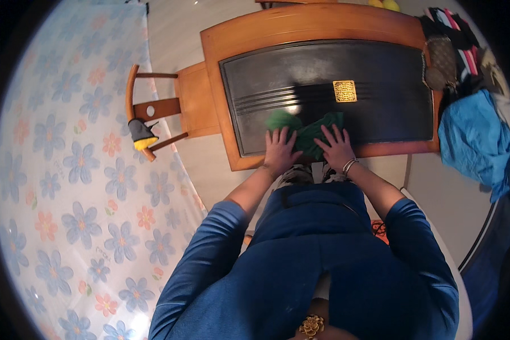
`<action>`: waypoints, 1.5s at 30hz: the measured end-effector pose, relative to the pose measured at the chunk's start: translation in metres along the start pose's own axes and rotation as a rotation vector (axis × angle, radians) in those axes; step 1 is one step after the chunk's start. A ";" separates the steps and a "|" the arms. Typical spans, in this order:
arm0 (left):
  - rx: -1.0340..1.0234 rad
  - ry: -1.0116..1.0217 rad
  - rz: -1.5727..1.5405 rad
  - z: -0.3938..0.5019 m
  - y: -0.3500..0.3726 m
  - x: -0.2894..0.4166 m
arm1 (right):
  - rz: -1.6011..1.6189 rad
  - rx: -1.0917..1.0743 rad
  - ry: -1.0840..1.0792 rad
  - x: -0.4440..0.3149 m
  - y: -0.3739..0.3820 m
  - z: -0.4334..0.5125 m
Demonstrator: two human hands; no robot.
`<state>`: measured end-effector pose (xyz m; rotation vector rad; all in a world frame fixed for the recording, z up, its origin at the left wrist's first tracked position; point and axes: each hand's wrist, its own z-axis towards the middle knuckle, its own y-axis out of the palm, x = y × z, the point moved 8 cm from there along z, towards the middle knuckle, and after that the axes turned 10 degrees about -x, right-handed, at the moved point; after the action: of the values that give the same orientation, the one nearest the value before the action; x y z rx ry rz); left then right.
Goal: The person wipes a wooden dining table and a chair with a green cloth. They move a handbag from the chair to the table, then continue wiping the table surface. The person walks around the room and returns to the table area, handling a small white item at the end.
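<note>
A crumpled dark green cloth lies at the near edge of the wooden table with a dark inset top. My left hand rests on the cloth's left part, fingers spread, where the green looks lighter and blurred. On the cloth's right part lies my right hand, its fingers apart and bracelets at the wrist. Both palms face down. Beyond the right hand, a square golden ornament is set in the tabletop.
A wooden chair with a dark and yellow item on its back stands left. Floral sheeting spreads beside it. At the right are a patterned bag, a blue cloth and piled clothes.
</note>
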<state>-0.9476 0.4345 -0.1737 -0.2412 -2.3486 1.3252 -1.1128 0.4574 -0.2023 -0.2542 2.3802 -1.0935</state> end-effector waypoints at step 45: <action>-0.257 -0.084 0.161 0.299 -0.056 0.177 | 0.422 0.368 0.399 0.328 -0.138 -0.002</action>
<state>-1.2366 0.2365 -0.2109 -0.4690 -2.6180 1.1185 -1.3998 0.2472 -0.2179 0.6189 2.3348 -1.4312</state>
